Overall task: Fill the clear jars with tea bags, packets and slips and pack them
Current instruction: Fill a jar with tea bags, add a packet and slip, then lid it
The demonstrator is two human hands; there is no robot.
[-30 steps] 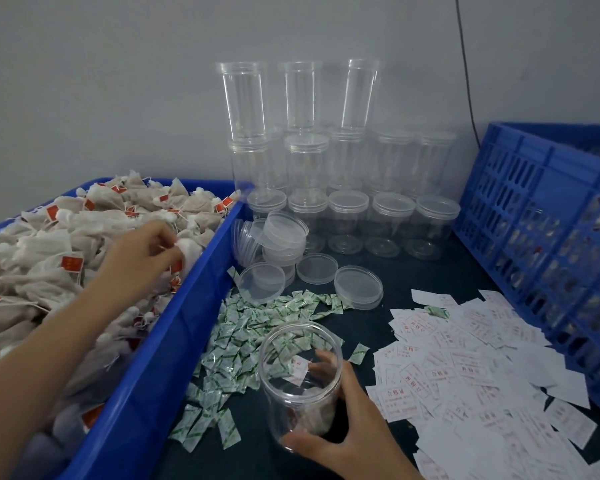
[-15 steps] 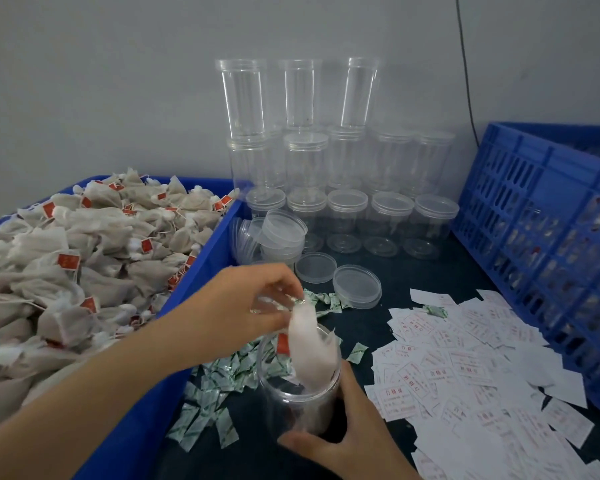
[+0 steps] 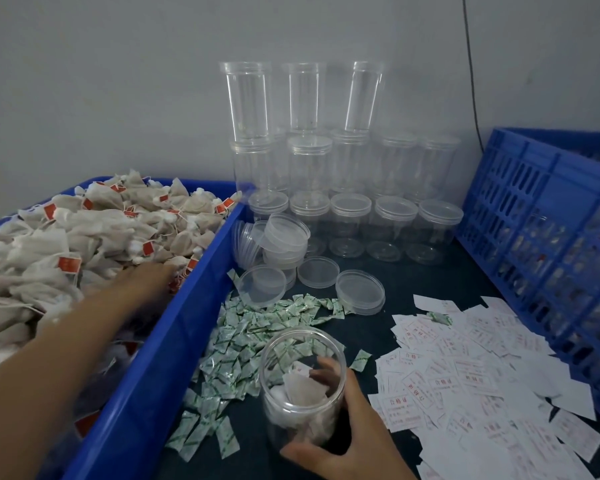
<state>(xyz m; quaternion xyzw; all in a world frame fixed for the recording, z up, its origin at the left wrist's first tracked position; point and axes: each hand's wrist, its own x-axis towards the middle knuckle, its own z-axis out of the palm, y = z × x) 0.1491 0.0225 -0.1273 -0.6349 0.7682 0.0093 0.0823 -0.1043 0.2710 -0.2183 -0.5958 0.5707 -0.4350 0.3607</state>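
Our right hand [image 3: 343,431] grips open jar [image 3: 284,427], upright on dark surface [image 3: 413,282] between green packets [image 3: 243,337] and slips [image 3: 482,375]; one tea bag [image 3: 303,389] inside. Our left hand [image 3: 149,280] sits among heaped tea bags [image 3: 84,230] in blue bin [image 3: 160,358]; blurred, we cannot tell its grip.

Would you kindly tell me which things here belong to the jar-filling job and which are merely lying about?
For the job: held jar, tea bags, green packets, slips, loose lids, spare jars, slotted crate.
Lying about: black cable.
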